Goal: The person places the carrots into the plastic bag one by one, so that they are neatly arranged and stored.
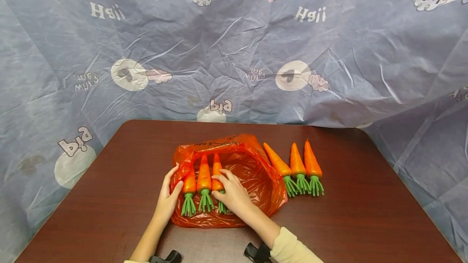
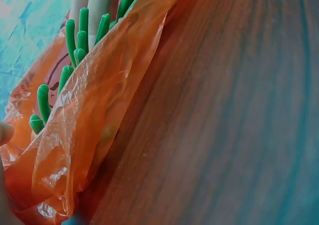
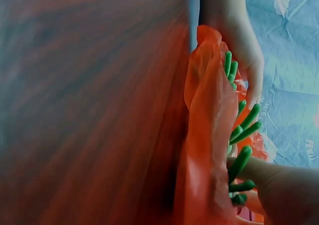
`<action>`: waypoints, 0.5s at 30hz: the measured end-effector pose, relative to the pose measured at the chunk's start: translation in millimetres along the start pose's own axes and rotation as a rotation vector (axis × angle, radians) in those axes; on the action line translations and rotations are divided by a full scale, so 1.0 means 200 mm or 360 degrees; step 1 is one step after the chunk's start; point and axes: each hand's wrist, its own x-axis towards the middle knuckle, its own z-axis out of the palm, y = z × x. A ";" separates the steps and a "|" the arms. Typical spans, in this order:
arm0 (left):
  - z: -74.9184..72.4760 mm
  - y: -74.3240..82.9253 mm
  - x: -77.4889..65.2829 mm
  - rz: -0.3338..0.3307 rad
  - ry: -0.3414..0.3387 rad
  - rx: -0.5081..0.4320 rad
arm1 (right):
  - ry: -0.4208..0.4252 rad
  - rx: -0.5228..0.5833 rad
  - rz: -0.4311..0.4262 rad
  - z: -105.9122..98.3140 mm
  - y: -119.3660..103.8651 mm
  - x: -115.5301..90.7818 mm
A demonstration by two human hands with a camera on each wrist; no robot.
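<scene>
A red plastic bag (image 1: 256, 173) lies on the table with its mouth spread wide towards me. Three toy carrots with green stalks lie side by side in it: a left carrot (image 1: 189, 182), a middle carrot (image 1: 204, 175) and a right carrot (image 1: 216, 166). My left hand (image 1: 169, 196) grips the bag's left edge, thumb on the inner side beside the left carrot. Fingers and thumb of my right hand (image 1: 234, 192) hold the right carrot near its stalks. In the right wrist view, green stalks (image 3: 241, 162) stick out past the bag's rim.
Right of the bag lie three more carrots: a slanted carrot (image 1: 276, 160), a second carrot (image 1: 297, 159) and a third carrot (image 1: 311, 159). They rest on the dark brown table (image 1: 120, 173). A printed blue-grey sheet (image 1: 219, 52) hangs behind the table.
</scene>
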 end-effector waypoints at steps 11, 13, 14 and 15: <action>0.00 0.00 0.00 0.0026 -0.0001 -0.0016 | 0.0051 0.0050 0.0036 -0.07 -0.03 -0.02; 0.00 0.00 0.00 0.0024 -0.0003 -0.0019 | 0.0076 0.0077 0.0033 -0.09 -0.04 -0.02; 0.00 0.00 0.00 0.0018 -0.0003 -0.0025 | 0.0092 0.0086 0.0031 -0.10 -0.04 -0.03; 0.00 0.00 0.00 0.0023 -0.0007 -0.0022 | 0.0106 0.0092 0.0029 -0.11 -0.05 -0.03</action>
